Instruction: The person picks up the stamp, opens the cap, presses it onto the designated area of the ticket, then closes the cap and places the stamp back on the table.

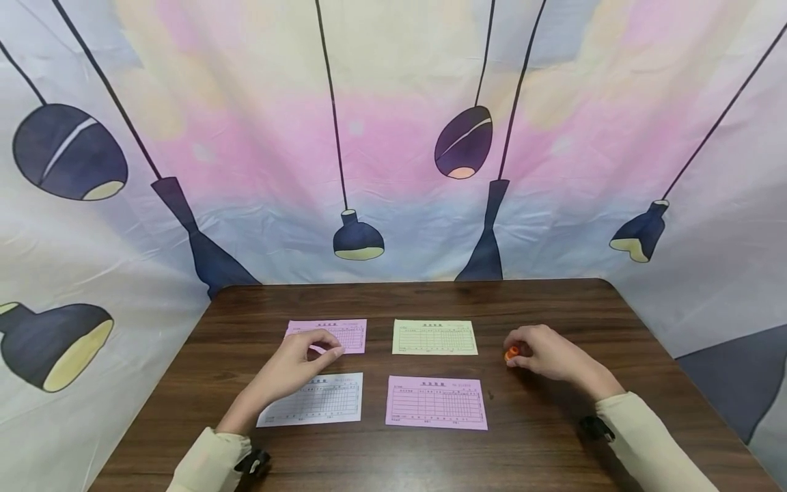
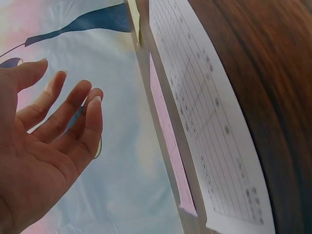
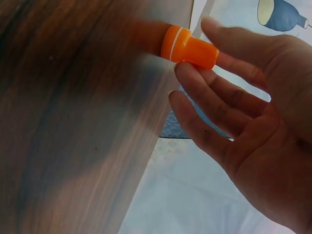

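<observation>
My right hand (image 1: 547,352) is at the right of the table, its thumb and fingers curved round a small orange stamp (image 1: 512,353). In the right wrist view the stamp (image 3: 187,47) has its wide end at the dark wood, with the thumb and fingertips about its narrow handle. Loosely bent and holding nothing, my left hand (image 1: 304,359) hovers over the left-hand slips. It covers part of the far pink slip (image 1: 353,335) and a corner of the white slip (image 1: 322,403). These are printed forms with ruled grids.
A yellow-green slip (image 1: 434,337) lies at the far right of the group, and a second pink slip (image 1: 436,403) is nearer. All are flat on a brown wooden table (image 1: 424,461). Behind the table hangs a cloth (image 1: 406,164) printed with lamps.
</observation>
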`<move>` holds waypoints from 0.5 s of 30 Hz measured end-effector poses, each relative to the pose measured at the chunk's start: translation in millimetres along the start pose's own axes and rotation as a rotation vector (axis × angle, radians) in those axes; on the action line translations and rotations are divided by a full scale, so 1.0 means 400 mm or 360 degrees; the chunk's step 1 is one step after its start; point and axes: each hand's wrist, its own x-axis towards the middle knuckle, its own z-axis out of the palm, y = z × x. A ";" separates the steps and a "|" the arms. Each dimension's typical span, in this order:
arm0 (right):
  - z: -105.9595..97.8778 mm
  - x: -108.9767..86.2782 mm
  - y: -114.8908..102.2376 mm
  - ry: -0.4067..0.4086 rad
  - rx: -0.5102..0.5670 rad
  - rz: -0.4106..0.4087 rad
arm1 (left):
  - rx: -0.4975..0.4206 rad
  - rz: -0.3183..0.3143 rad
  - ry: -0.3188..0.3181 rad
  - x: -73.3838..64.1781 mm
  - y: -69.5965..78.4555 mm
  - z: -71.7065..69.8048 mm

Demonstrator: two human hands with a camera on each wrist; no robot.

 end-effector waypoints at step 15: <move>-0.008 0.003 -0.010 0.0029 0.0001 -0.0023 | -0.0093 0.0026 -0.0065 0.017 0.035 0.041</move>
